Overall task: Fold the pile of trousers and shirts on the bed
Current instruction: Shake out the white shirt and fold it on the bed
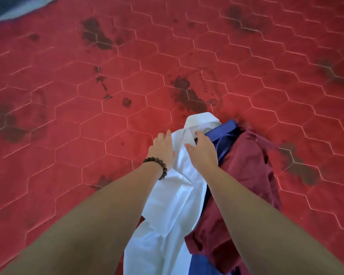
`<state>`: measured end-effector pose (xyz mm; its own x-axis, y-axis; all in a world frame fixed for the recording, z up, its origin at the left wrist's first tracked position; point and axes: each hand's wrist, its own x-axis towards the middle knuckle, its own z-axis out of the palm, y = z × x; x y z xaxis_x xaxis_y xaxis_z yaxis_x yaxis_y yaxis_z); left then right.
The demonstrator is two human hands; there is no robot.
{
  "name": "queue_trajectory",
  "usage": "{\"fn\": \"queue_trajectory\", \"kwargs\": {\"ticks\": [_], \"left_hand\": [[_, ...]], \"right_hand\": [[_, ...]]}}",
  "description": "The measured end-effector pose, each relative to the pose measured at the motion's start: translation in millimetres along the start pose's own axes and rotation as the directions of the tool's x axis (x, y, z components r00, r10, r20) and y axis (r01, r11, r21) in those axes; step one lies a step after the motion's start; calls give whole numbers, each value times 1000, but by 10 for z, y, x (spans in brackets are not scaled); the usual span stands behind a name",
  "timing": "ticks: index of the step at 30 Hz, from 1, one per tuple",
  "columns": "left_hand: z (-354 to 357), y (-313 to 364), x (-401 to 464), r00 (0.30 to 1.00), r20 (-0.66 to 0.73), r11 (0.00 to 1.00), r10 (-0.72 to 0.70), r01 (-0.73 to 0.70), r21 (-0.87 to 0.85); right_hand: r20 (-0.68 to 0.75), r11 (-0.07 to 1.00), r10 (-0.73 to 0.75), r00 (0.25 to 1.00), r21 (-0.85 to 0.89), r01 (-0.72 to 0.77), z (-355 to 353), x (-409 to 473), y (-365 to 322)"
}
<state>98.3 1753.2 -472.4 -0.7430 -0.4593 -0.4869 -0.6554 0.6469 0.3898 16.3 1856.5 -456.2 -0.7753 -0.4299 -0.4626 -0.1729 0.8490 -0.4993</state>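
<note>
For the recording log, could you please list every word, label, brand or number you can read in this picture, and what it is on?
None: no text can be read anywhere in the head view.
White garment: plain, no label showing.
Maroon garment and blue garment: no print or tag visible.
Red quilted bedcover: only stitched hexagons and dark stains.

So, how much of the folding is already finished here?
Nothing looks folded yet. The white garment, the blue one and the dark red one lie crumpled together on the red bed cover. In hand: the left hand and right hand are on the white garment's top. All three are left to fold.
</note>
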Motion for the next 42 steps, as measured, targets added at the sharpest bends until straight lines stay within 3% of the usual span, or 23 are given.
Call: {"fn": "queue_trajectory", "kwargs": {"ticks": [6, 10, 14, 18, 24, 30, 35, 42], "left_hand": [[-133, 27, -162, 989, -144, 998, 31, -37, -41], [-565, 65, -538, 969, -243, 989, 41, -74, -130], [-1108, 102, -1049, 951, -308, 974, 39, -106, -202], [-1666, 108, -1525, 942, -324, 958, 92, -172, -229], [-2417, 357, -2081, 908, -362, 921, 211, -308, -236], [-3080, 609, -2687, 866, -329, 820, 377, -477, -317], [-3479, 947, -2967, 864, -205, 722, 459, -497, -481], [-3760, 1706, -3298, 726, -162, 575, 668, -643, -506]], "right_hand": [[-134, 993, 11, 991, 117, 5, -82, -162, 98], [-208, 942, 122, 970, 331, -48, -321, -583, 23], [-249, 917, 129, 960, 398, -20, -712, -1140, -154], [-232, 935, 56, 971, 355, 30, -1226, -1686, -358], [-373, 922, -18, 928, 352, 160, -2215, -2438, -642], [-524, 907, -243, 816, 176, 383, -3273, -3318, -1168], [-546, 837, -426, 722, 65, 543, -3913, -3969, -1737], [-536, 772, -522, 664, 35, 635, -4437, -4558, -1968]]}}
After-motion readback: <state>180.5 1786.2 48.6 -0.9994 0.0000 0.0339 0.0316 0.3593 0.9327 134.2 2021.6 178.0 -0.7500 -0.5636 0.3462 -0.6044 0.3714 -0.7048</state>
